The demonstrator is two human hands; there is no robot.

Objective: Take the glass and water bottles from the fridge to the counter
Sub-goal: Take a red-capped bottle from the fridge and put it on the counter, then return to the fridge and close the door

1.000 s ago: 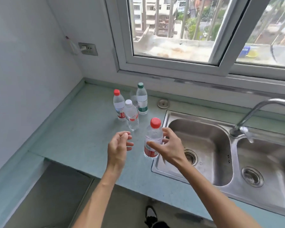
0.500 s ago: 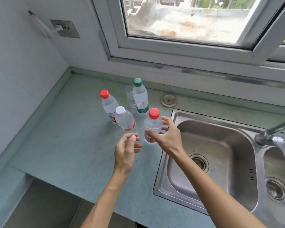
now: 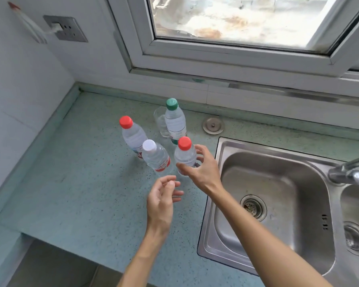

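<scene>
- While the near red-capped bottle [image 3: 184, 156] stood upright just left of the sink [image 3: 267, 179], the right hand [image 3: 201, 170] curled round it, thumb across its front and fingers behind.
- Also left of the sink, the left hand [image 3: 162, 199] hovered over the surface [image 3: 81, 183], fingers loosely curled and holding nothing.
- Farther left of the sink stood the white-capped bottle [image 3: 155, 158], the far red-capped bottle [image 3: 133, 135] and the green-capped bottle [image 3: 175, 121], with the glass [image 3: 159, 123] just beside the green-capped one.
</scene>
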